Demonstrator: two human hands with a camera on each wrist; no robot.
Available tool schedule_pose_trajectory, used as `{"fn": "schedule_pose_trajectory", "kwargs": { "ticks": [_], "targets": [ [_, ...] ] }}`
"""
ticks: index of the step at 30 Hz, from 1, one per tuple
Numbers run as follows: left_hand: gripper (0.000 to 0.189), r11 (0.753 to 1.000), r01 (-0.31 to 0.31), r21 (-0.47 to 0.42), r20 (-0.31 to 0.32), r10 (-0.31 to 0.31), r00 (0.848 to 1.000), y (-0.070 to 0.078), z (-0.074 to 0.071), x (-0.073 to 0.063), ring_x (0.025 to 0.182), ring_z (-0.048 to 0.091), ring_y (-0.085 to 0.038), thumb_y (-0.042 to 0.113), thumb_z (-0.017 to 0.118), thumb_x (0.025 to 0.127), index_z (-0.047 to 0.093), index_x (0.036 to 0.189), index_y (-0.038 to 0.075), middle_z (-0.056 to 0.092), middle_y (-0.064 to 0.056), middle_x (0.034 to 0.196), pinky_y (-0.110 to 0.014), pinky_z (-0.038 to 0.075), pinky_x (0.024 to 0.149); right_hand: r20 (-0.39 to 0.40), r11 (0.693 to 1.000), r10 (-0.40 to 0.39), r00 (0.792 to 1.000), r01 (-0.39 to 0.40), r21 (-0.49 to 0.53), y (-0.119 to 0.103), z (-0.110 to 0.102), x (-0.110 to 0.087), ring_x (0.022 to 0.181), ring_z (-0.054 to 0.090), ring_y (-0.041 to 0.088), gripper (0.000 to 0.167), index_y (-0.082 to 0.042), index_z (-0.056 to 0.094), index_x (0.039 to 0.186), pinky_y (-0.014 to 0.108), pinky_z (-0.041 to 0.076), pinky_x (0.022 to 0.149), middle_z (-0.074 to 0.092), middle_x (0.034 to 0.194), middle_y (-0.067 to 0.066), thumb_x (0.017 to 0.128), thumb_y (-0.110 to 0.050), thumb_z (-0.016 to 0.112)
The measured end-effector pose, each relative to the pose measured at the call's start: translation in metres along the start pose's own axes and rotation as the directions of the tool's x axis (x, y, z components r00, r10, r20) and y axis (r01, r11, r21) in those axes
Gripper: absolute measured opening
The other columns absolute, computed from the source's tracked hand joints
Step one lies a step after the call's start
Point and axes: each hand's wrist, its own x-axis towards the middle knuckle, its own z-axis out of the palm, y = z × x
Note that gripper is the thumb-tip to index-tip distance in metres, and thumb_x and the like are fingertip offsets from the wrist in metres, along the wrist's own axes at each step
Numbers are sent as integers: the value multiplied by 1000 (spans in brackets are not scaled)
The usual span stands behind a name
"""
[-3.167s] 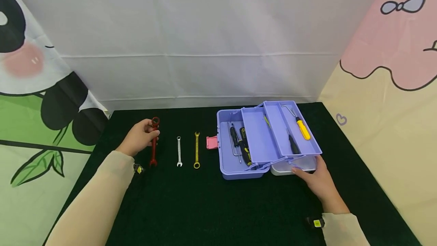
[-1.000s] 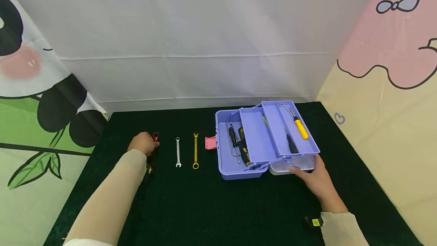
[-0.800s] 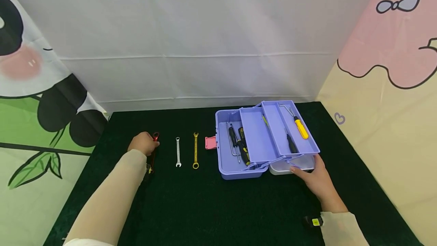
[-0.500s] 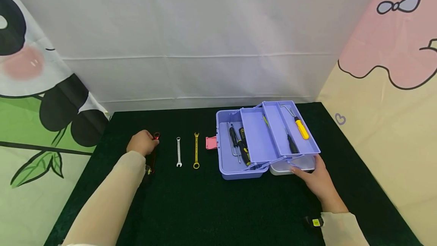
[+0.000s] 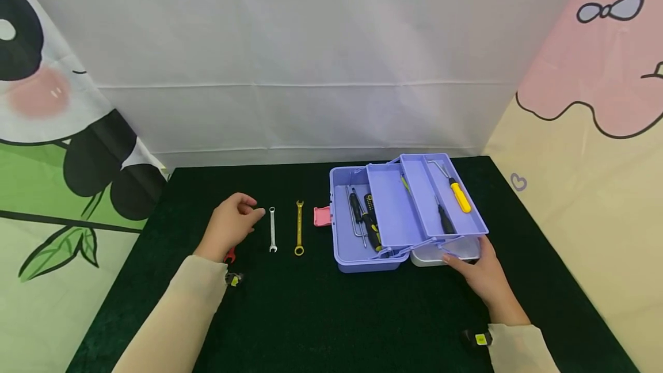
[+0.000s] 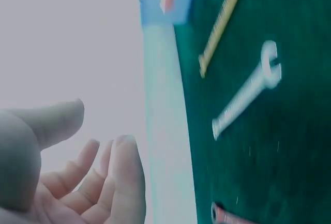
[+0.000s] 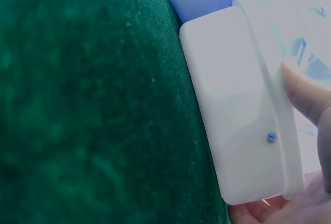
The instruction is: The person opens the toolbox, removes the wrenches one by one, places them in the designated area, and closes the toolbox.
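Observation:
My left hand (image 5: 230, 224) hovers over the red wrench (image 5: 230, 255), with nothing between its thumb and fingers. Most of that wrench is hidden under the hand in the head view. Just right of the fingertips lies a small silver wrench (image 5: 273, 230); a yellow wrench (image 5: 299, 228) lies parallel beyond it. In the left wrist view the thumb stands apart from the fingers, well away from the silver wrench (image 6: 248, 93). My right hand (image 5: 487, 278) grips the white lid (image 7: 232, 100) of the purple toolbox (image 5: 368, 266), thumb on its rim and fingers round its underside.
The toolbox stands with its stepped trays spread out and a pink latch (image 5: 322, 216) toward the wrenches. Several dark-handled tools lie in its base, and a yellow-handled tool (image 5: 460, 195) lies in the upper tray. A dark green cloth (image 5: 331, 321) covers the table.
My left hand first lowered the red wrench to the table, then let go of it and moved right toward the silver wrench. The right hand has stayed on the lid.

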Motion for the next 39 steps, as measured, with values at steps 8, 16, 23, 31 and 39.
{"fn": "schedule_pose_trajectory", "kwargs": {
  "ticks": [8,16,23,31,39],
  "targets": [
    [41,994,-36,-101,13,37,999,10,29,-22,97,65,-22,38,65,101,56,132,13,62,-9,118,-36,58,82,2,1000,-7,1000,7,15,0,0,1,138,28,49,109,-27,-3,165,75,22,113,14,167,22,91,-41,76],
    [36,980,-74,-184,28,80,996,20,56,-39,97,65,-19,34,68,99,59,130,18,63,-4,118,-35,57,82,8,998,-61,998,60,21,-2,-6,2,135,31,48,105,-25,1,165,74,26,113,20,164,22,92,-35,76],
    [34,960,-82,-269,34,94,995,30,80,-56,105,64,-19,27,71,97,61,129,16,65,-2,119,-39,56,89,53,998,65,996,-65,-10,-4,-9,-1,139,25,51,115,-20,-7,165,76,21,113,9,167,25,90,-43,77],
    [32,914,-91,-395,64,127,990,39,106,-75,110,64,-18,22,71,97,62,127,21,66,-7,126,-43,54,96,103,991,47,994,-59,116,0,-15,-1,142,17,49,114,-17,-9,163,75,15,116,0,167,24,91,-28,79],
    [52,873,-74,-483,60,117,991,41,132,-81,128,58,-23,26,73,95,53,142,18,57,-7,141,-47,51,104,116,989,-3,993,-14,146,3,-18,2,138,29,41,103,-14,3,164,61,29,119,17,164,19,93,-23,77]
  ]
}}
